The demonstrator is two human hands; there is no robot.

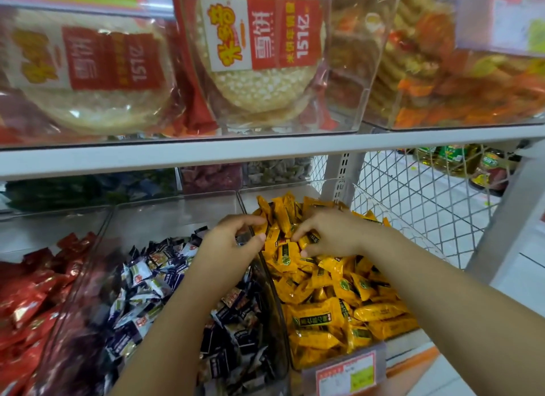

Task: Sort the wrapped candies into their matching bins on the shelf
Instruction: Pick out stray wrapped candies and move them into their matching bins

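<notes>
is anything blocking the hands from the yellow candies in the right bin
Nothing visible does. The right hand pinches a yellow candy on the pile; the left hand reaches over the clear divider to it.

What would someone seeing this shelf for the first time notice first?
The left hand and right hand meet over the bright yellow candies in the lower right bin, the right hand pinching a yellow candy. Left of that bin lie dark candies, then red candies. Above, big rice cake bags fill the upper shelf.
</notes>
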